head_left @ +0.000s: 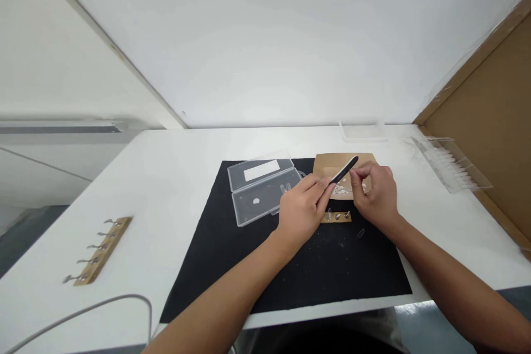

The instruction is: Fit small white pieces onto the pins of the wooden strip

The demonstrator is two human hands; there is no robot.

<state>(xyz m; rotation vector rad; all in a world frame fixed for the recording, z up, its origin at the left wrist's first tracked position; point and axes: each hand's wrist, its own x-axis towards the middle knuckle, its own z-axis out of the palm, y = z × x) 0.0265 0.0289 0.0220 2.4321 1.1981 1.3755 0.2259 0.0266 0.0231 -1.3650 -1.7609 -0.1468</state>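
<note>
A slim black nail file with a pale face (345, 169) is held in my left hand (305, 204), its tip pointing up and to the right. My right hand (374, 191) is pinched closed beside the file's far end, over a brown paper tray (344, 161) with small white pieces in it. What its fingertips hold is too small to make out. Below the hands, a short wooden strip with metal clips (338, 216) lies on the black mat (315, 265). A clear nail tip (360, 233) rests to its right.
An open clear plastic case (265, 197) lies on the mat's left part. Another wooden strip with metal clips (103, 251) is at the far left. A clear tray (363, 131) stands at the back, and a box of pale tips (454, 165) at the right.
</note>
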